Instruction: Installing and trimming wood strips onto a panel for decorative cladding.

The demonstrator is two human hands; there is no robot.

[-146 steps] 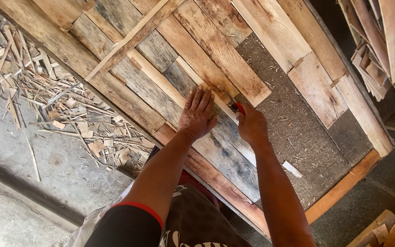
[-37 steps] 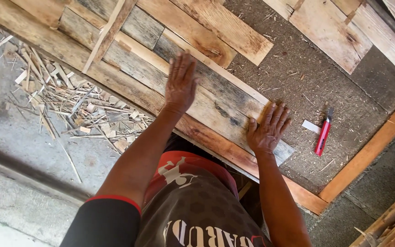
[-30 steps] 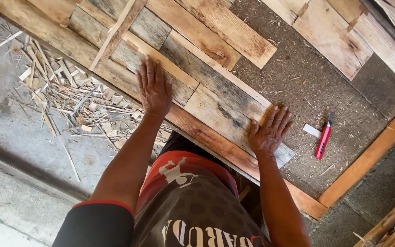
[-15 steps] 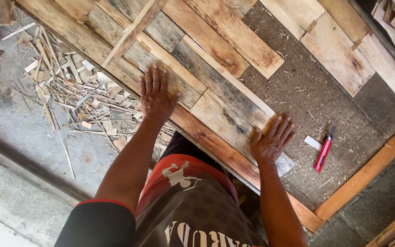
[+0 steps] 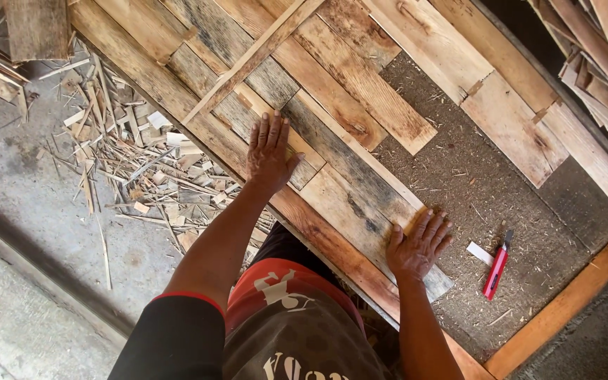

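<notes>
Plank (image 5: pixel 360 204) of weathered wood lies flat on a brown fibre board (image 5: pixel 487 211), inside an orange-brown timber frame (image 5: pixel 564 302). Its surface is uneven in colour: grey and dark-streaked along the upper stretch, paler tan with dark stains toward the lower end. The grain runs lengthwise. The plank runs diagonally from upper left to lower right, and its long edges sit close against neighbouring planks (image 5: pixel 332 77) and the frame rail nearest the person.

Left hand (image 5: pixel 270 151) rests palm down at the plank's upper end, fingers straight and close together, gripping nothing. Right hand (image 5: pixel 418 246) lies palm down on the plank's lower end, fingers spread and flat, likewise holding nothing.

A thin lath (image 5: pixel 255 58) lies loose across the planks beyond the left hand. A red utility knife (image 5: pixel 495 271) lies on the bare board near the right hand, apart from it, with a small white scrap (image 5: pixel 479 252) just beside the knife. More planks cover the far side of the board. Wood offcuts and splinters (image 5: pixel 135 169) are scattered on the concrete floor (image 5: pixel 22 225) left of the frame. Stacked boards (image 5: pixel 606 56) show at the upper right corner.
</notes>
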